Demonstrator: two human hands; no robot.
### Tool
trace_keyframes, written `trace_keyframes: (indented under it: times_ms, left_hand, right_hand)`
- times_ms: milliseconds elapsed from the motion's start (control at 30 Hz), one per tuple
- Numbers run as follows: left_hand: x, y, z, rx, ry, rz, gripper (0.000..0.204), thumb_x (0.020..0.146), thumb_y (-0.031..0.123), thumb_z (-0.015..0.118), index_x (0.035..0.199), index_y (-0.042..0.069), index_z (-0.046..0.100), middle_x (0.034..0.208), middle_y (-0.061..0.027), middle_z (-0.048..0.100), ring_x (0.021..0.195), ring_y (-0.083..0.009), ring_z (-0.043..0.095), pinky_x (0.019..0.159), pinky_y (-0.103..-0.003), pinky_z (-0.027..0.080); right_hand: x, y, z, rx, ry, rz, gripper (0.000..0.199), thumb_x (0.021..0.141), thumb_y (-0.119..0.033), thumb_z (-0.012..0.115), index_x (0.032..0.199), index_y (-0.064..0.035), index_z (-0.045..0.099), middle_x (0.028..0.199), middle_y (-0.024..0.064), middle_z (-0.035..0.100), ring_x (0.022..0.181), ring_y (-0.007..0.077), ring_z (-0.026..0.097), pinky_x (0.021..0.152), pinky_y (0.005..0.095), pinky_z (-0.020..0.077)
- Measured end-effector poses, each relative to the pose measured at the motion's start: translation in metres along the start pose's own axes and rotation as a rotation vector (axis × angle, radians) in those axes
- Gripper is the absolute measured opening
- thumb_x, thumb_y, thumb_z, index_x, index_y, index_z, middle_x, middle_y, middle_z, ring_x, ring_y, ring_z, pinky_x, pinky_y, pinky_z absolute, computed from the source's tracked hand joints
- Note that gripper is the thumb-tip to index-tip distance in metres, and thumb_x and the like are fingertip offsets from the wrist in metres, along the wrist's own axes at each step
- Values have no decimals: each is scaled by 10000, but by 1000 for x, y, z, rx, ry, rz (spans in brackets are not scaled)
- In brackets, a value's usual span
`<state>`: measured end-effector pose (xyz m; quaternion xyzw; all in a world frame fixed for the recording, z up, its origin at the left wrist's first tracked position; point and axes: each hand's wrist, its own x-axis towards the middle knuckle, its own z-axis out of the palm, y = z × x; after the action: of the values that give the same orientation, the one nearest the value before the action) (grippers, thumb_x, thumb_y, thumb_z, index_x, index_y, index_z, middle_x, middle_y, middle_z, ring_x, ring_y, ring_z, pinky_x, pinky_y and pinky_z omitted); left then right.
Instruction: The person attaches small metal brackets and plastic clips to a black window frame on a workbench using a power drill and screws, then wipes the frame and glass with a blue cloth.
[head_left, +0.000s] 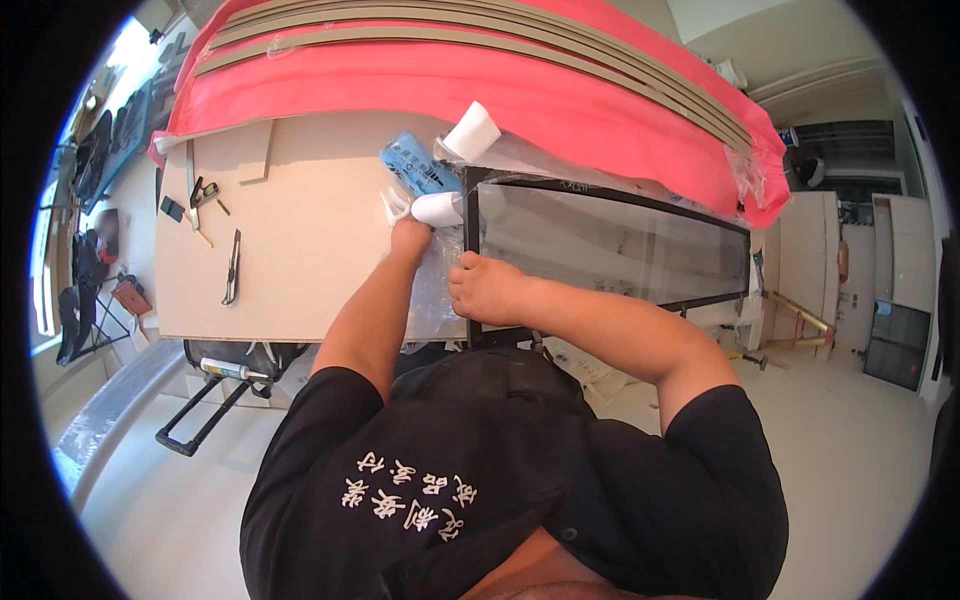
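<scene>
A black-framed glass door panel (606,192) lies on the workbench in front of me. My right hand (488,290) is closed at its left upright, with the curled fingers over the black bar. Just to the left, my left hand (411,240) is closed, and white tissue (396,205) sticks out beyond it; the fingertips are hidden. Right beside that hand are a white paper roll (437,209) and a blue printed soft pack (412,163). Clear plastic wrap (432,290) spreads between the left forearm and the panel.
A utility knife (233,268) and small tools (203,194) lie on the beige board (285,285) at left. Another white roll (472,131) stands behind. Long brown strips (480,40) rest on pink sheeting (330,85) at the back. A black-handled case (190,425) is below the bench.
</scene>
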<state>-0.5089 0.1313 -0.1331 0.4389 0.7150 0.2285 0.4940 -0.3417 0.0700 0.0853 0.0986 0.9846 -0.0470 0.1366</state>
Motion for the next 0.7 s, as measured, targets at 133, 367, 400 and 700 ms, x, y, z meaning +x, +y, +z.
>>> trace_keyframes:
  times_ms: [133,367,400,700]
  left_hand:
    - [-3,2,-21,111,-207,104,333,843,295,748,1010,7,770,991,-237,754,962,-372,730,834,-446,552]
    - [-77,128,-122,262,-89,384,350,863,365,793,910,19,767,758,-156,730,687,-268,713,653,-402,538]
    - [-94,168,-113,235,50,456,355,880,392,779,904,38,770,722,-139,719,651,-264,705,631,-398,534]
    - [-80,226,-39,997,-109,808,351,863,456,747,962,120,767,964,-123,750,907,-335,728,789,-454,575]
  right_hand:
    - [-9,-8,-2,30,79,25,114,810,-236,633,798,-228,746,868,-79,653,1025,145,579,918,347,383]
    - [-20,-28,8,63,116,125,144,789,-221,658,779,-203,800,893,-80,721,1048,148,610,973,355,388]
    - [-20,-29,13,56,132,138,142,786,-218,659,774,-200,800,883,-77,721,1047,151,612,973,355,388]
    - [-24,-39,10,-28,181,180,129,776,-215,656,742,-186,778,838,-55,708,1018,165,611,957,360,397]
